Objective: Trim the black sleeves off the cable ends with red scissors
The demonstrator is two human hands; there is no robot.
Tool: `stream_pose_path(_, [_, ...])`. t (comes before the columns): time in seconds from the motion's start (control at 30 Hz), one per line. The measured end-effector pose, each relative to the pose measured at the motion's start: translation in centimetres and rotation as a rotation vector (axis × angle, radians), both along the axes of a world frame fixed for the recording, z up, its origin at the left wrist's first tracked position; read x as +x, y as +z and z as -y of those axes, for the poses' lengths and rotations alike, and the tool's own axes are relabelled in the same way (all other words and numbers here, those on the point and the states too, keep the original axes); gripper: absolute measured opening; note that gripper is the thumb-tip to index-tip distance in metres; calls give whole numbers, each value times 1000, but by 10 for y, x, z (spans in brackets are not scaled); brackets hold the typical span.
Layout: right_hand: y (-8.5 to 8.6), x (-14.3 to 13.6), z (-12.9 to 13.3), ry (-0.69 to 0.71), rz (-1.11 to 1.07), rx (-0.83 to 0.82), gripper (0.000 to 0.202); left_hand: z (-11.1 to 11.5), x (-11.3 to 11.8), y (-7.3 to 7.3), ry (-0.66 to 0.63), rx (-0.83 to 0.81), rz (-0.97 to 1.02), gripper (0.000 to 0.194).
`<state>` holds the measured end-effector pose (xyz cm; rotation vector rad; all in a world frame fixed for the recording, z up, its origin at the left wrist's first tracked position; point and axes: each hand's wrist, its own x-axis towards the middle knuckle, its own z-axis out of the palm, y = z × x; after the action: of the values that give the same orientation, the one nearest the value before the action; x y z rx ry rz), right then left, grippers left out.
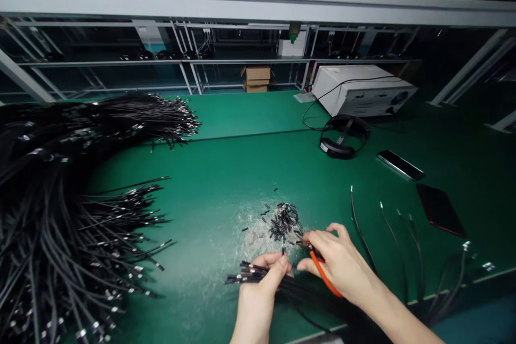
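My left hand [264, 285] is closed around a bundle of black cables [242, 274], whose cut ends point left. One cable end stands up between its thumb and forefinger. Just to the right, my right hand [338, 258] grips an orange-handled cutting tool [324, 274], probably pliers or cutters; its jaws are mostly hidden by my fingers. Beyond both hands lies a small heap of short black cut pieces [284, 220], with pale scraps scattered around it on the green table top [193, 215].
Large piles of black cables [60, 199] cover the left side. At the right are several loose cables [360, 226], a phone [400, 165] and a dark red-edged flat object [440, 209]. A black headset [342, 140] lies before a white machine [358, 91]. A metal beam [258, 2] spans above.
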<state>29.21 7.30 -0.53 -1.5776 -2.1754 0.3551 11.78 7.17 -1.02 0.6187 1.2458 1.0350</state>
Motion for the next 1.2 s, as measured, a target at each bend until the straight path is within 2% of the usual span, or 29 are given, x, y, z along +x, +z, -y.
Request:
stream_pose_path(0.2, [-8,-8,2,-5,159,109,25,0,-2,-1,-39,-22,37,24])
stream_pose_path(0.53, [-4,-8,-4,59,264,274,25,0,-4,2,-96,-8,3,22])
stream_pose_path(0.9, [-4,-4,-15,155,381,307,24,-1,-5,-6,-85,4,29,18])
stream_pose_path(1.0, [-1,-3,-19,169,331,234,25,-2,-5,-6,-65,-32,21,22])
stream_pose_path(1.07, [0,-4,-20,76,215,141,28,-2,-3,-6,-48,-61,2,27])
stream_pose_path(1.13, [1,-9,-21,-67,-10,-21,30,-3,-2,-6,-36,-77,-20,31])
stream_pose_path(1.2, [0,-16,-21,-151,-336,-280,32,-4,0,-7,-35,-63,-25,33])
